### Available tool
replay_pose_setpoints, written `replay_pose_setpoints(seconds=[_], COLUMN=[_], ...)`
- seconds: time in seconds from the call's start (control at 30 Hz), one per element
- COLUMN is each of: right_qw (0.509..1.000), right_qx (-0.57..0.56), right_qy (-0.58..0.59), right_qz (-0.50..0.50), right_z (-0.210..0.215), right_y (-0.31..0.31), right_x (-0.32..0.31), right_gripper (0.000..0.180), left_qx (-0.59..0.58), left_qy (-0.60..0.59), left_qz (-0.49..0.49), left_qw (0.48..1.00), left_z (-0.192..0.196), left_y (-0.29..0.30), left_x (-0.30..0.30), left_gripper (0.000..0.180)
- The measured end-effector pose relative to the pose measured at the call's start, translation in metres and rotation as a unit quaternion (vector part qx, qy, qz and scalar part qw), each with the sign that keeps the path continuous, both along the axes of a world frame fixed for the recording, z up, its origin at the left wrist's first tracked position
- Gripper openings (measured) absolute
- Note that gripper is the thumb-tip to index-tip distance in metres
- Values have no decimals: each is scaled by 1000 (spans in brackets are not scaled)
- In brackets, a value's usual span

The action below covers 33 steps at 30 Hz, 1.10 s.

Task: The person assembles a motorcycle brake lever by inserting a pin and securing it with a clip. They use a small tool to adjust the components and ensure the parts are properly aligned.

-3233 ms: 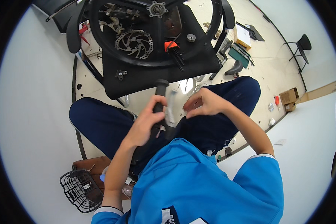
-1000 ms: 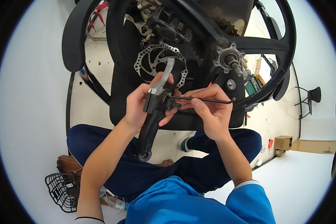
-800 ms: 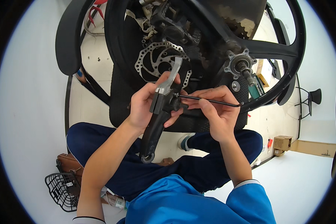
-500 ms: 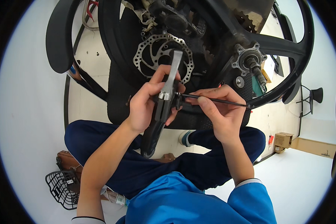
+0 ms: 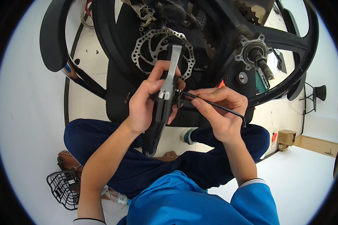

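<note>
My left hand (image 5: 142, 99) is wrapped around a bicycle brake lever (image 5: 171, 77) with a silver blade and a black body. A black handlebar grip (image 5: 154, 138) extends from its lower end toward me. My right hand (image 5: 226, 114) pinches a black L-shaped hex key (image 5: 234, 112) between thumb and fingers. The long arm's tip meets the right side of the lever's clamp, where a small bolt seems to sit; the exact contact is too small to tell. At the other end, the short bent arm points down toward my right wrist.
Beyond my hands, a perforated brake disc (image 5: 136, 56) lies on a black chair seat (image 5: 118, 108). A black spoked wheel (image 5: 289, 39) with a bare hub and threaded axle (image 5: 264, 67) rests at the right. A small round metal part (image 5: 242, 77) is near it. A black basket (image 5: 60, 189) stands lower left.
The hex key has rotated about its long arm, so its short bent end now points downward. My right fingers have shifted slightly along it. My left hand keeps its hold on the brake lever.
</note>
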State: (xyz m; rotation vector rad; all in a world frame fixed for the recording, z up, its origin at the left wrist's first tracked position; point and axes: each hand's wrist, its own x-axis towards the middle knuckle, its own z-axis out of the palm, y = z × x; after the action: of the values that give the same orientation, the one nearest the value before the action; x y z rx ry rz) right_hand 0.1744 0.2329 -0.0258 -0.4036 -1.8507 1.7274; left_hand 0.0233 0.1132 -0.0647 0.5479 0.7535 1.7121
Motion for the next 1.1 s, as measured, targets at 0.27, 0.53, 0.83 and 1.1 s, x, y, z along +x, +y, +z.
replay_pose_setpoints(seconds=[0.27, 0.53, 0.83, 1.1], right_qw=[969, 986, 999, 997], right_qx=[235, 152, 43, 78], right_qy=[57, 15, 1, 7], right_qz=[43, 62, -33, -10], right_z=[2, 9, 4, 3], right_y=[19, 23, -1, 1], right_x=[0, 0, -2, -3], right_gripper=[12, 13, 14, 7], left_qx=[-45, -33, -68, -72], left_qy=[-72, -188, -136, -124], left_qz=[-38, -102, -48, -22], left_qw=[996, 976, 987, 989], left_z=[9, 3, 9, 9], left_y=[0, -2, -1, 0], left_x=[0, 0, 5, 6], left_gripper=[40, 40, 39, 39])
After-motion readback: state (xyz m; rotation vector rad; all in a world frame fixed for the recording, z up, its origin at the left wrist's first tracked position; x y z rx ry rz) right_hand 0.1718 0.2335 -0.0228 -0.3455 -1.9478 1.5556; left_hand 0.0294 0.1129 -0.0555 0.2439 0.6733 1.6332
